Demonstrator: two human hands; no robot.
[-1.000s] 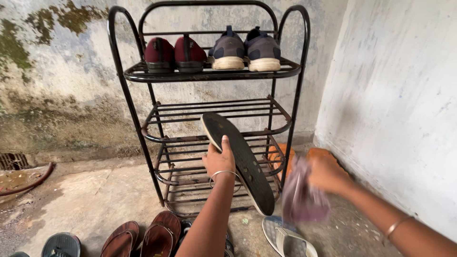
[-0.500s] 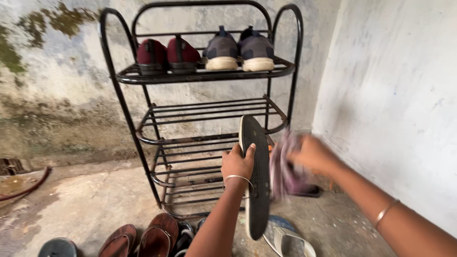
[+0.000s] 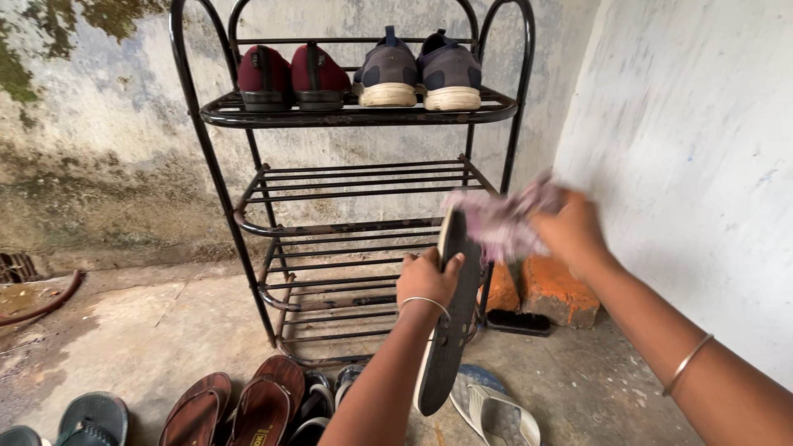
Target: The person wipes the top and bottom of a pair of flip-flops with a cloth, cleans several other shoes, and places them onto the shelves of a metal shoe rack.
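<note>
My left hand (image 3: 427, 279) grips a black flip-flop (image 3: 447, 330) by its middle, holding it nearly upright in front of the black metal shoe rack (image 3: 351, 116). My right hand (image 3: 572, 230) holds a crumpled pale purple cloth (image 3: 496, 221) pressed against the top end of the flip-flop. On the rack's top shelf stand a maroon pair of shoes (image 3: 289, 78) and a grey pair with white soles (image 3: 420, 73). The lower shelves are bare.
Brown sandals (image 3: 235, 406), a dark teal slipper (image 3: 91, 415) and a grey-white slipper (image 3: 494, 411) lie on the concrete floor near me. Orange bricks (image 3: 555, 291) and a black brush (image 3: 518, 323) sit by the right wall. A red hose (image 3: 45, 303) lies at far left.
The flip-flop has turned from tilted sole-up to nearly upright and edge-on. My right hand with the cloth rose from low at the right to the flip-flop's top end.
</note>
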